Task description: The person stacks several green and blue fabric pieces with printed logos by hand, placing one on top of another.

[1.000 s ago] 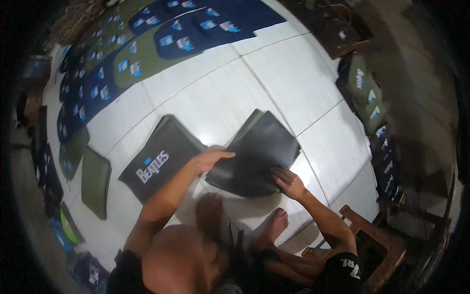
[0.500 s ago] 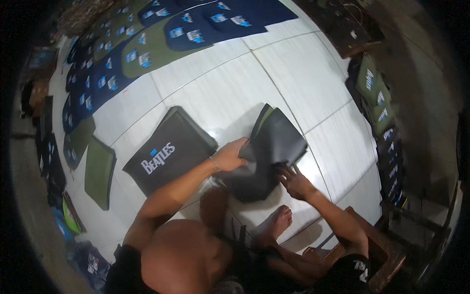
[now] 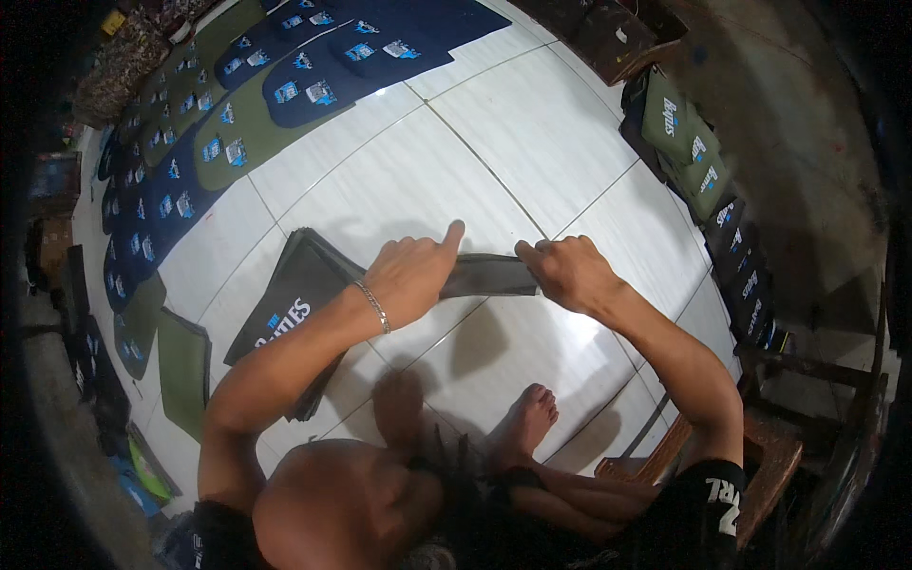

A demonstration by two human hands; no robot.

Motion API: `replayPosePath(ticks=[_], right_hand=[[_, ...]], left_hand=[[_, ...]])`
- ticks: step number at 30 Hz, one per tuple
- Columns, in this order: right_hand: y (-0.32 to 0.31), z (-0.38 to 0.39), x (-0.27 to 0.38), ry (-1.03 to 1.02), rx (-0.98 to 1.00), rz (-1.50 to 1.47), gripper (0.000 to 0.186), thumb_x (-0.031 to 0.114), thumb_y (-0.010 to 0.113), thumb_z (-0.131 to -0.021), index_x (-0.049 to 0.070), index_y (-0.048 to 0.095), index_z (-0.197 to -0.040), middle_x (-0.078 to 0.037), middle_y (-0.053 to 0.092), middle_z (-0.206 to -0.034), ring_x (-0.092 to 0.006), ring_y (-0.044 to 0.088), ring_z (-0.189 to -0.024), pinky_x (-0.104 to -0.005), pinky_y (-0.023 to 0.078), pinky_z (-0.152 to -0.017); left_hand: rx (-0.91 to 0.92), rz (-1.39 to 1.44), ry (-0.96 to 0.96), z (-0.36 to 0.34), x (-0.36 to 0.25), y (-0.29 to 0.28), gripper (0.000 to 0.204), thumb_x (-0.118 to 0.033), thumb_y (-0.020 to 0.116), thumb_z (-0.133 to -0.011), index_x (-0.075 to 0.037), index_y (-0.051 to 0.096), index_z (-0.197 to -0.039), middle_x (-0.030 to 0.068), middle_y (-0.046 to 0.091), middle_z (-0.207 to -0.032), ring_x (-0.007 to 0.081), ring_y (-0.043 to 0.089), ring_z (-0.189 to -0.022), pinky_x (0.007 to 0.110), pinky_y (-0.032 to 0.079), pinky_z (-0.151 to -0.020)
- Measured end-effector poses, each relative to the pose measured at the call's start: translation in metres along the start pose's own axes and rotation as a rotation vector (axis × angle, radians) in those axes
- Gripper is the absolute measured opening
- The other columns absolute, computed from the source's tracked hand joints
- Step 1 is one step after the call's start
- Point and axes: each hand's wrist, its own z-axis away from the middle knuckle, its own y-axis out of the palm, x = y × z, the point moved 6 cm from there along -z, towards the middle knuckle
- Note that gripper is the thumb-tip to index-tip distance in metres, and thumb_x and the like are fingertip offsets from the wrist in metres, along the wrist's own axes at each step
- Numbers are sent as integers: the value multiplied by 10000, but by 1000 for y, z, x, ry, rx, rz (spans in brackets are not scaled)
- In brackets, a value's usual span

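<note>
Showing nearly edge-on, dark grey sheets point(image 3: 489, 275), stacked, narrow-looking

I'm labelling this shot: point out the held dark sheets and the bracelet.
Held dark sheets point(image 3: 491, 275), head view: middle of the visible face.
Bracelet point(image 3: 377, 307), head view: middle of the band.

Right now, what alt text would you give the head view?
A person's left hand and right hand grip opposite ends of a dark sheet stack above a white tiled floor. A dark printed pile lies to the left; navy and green printed sheets spread at upper left.
</note>
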Motion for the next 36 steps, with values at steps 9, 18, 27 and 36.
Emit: replayPosePath(ticks=[9,18,27,36], right_hand=[[16,8,8,63,-192,37,217,74,541,-835,41,529,-1049,-153,587,-780,-346,623,-656,-468,487,-575],[-27,6,15,324,-212,-66,361,109,522,-854,-7,419,-1180,-251,603,-960,-372,646,-806,-470,525,-670],[23,-31,1,182,-286,0,506,79,573,-757,-82,461,-1223,-183,638,-827,-322,658,-710,-441,532,-616],[14,-21,-13,225,-430,-5,337,62,558,-758,-40,462,-1065,-234,593,-892,-403,642,-728,-475,522,-636]], left_hand=[[-50,-53,8,8,22,11,371,-165,640,-819,-25,569,-1155,240,646,-846,403,639,-804,489,501,-772],[-337,70,-102,1,22,-39,385,-14,534,-761,37,567,-1141,288,626,-812,429,632,-857,475,509,-796],[-288,-16,-91,-14,47,-20,347,-39,530,-789,16,527,-1131,259,613,-972,428,614,-929,503,499,-798],[-407,-65,-67,-28,55,-6,341,-44,535,-802,7,517,-1139,231,595,-1005,426,613,-918,479,526,-767]])
